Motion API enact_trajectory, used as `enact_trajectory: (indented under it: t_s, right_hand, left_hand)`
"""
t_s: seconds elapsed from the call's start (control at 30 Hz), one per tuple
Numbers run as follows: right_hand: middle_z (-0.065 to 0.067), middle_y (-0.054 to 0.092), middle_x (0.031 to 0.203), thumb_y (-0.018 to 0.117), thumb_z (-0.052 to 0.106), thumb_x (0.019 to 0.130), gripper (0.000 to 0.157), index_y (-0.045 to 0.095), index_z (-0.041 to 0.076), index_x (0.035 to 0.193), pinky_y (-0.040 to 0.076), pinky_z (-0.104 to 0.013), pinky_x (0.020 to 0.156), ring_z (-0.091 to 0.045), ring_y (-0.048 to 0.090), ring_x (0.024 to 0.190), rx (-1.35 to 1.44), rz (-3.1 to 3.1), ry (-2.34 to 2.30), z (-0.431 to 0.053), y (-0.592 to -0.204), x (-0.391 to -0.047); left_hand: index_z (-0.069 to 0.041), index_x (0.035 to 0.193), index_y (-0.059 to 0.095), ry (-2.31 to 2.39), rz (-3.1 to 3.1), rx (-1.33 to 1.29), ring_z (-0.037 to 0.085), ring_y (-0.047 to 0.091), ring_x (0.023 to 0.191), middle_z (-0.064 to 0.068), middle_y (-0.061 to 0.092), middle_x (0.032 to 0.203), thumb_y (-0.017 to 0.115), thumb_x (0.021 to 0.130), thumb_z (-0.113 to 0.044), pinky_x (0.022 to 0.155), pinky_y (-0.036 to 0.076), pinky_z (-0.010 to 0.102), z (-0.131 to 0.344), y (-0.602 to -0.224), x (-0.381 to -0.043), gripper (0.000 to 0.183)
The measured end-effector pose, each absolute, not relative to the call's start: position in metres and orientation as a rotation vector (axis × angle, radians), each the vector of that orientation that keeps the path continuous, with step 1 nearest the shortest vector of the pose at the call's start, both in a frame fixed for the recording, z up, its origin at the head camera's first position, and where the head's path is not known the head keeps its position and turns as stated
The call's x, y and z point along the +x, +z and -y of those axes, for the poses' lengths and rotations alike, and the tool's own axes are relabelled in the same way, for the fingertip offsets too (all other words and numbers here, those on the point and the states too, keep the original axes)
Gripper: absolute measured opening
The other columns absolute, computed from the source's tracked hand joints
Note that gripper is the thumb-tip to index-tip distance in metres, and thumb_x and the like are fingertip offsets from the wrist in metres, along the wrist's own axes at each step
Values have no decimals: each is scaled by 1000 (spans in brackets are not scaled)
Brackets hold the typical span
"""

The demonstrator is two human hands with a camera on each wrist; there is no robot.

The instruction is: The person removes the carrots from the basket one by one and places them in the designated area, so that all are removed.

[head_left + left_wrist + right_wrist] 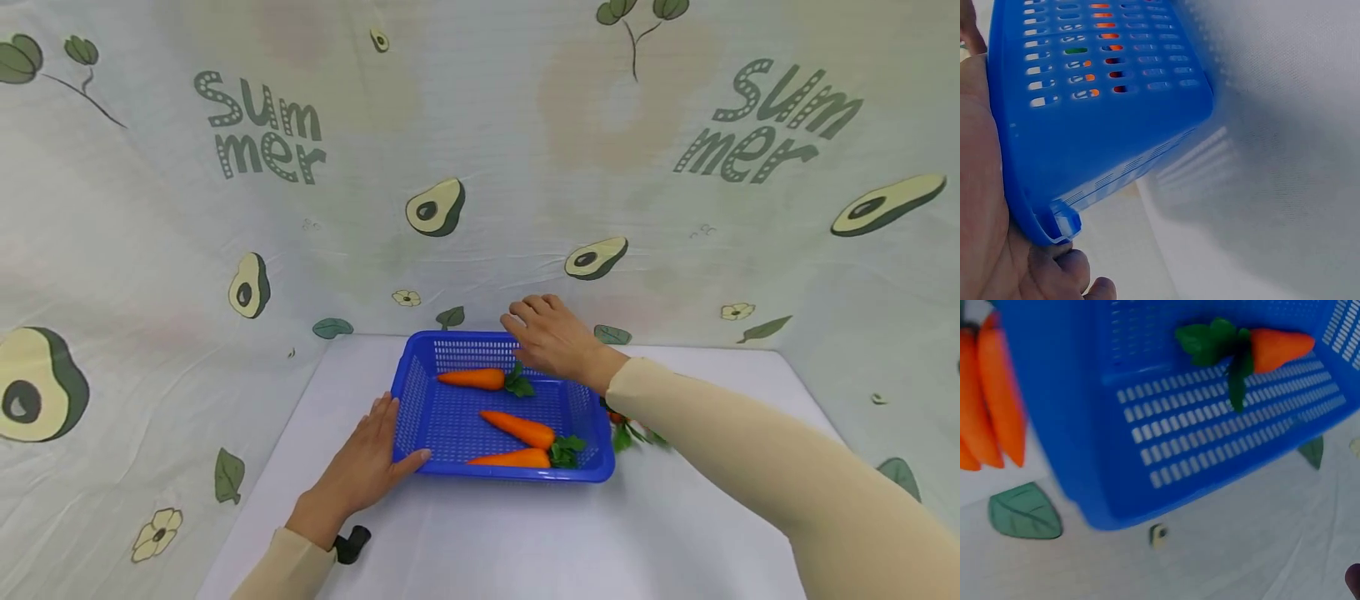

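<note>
A blue plastic basket (480, 476) with slotted walls stands on the white table. Three orange carrots with green leafy tops lie in it: one carrot (472, 379) toward the back, another carrot (521, 428) near the middle, and a third carrot (513, 458) by the front wall. My left hand (367, 458) rests against the basket's left side, its thumb over the front rim. In the left wrist view, the palm touches the blue rim (999, 125). My right hand (555, 337) hovers over the back rim, fingers loosely bent, holding nothing.
More carrots (991, 394) lie beside the basket in the right wrist view; my right forearm mostly hides them in the head view. A printed cloth (510, 167) with avocados and lettering hangs behind and at the sides. A small black object (352, 544) is at the left wrist.
</note>
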State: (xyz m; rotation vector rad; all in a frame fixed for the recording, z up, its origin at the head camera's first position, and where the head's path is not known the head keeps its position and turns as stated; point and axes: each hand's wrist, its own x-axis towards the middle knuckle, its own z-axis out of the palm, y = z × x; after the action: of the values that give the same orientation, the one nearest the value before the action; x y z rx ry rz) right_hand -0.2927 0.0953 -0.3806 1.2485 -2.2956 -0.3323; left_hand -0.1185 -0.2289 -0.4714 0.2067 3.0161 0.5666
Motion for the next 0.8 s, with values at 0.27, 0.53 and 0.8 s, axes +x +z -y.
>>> enact_trajectory:
  t_s: [0.27,0.53,0.8]
  right_hand:
    - [-12,61,139,65,43,102,48,61,12,139,53,-45,106,-31,58,126,1380,2309,-403,-51,-399,-294]
    - [-11,60,147,66,44,103,60,55,10,151,49,-50,115,-31,57,134,1457,2446,-476,-29,-422,-299]
    - [-8,64,144,61,38,107,45,61,13,145,50,-48,115,-28,57,129,1500,2440,-567,-20,-448,-303]
  left_hand:
    - [3,167,12,571,-3009,192,43,12,163,23,10,176,51,98,-76,130,21,60,231,-470,-118,112]
    - [1,168,14,560,-3009,183,41,13,163,21,12,176,53,98,-75,130,22,58,228,-471,-122,111]
    - [0,168,14,563,-3016,163,40,14,163,20,12,177,54,97,-75,130,23,57,230,-474,-121,111]
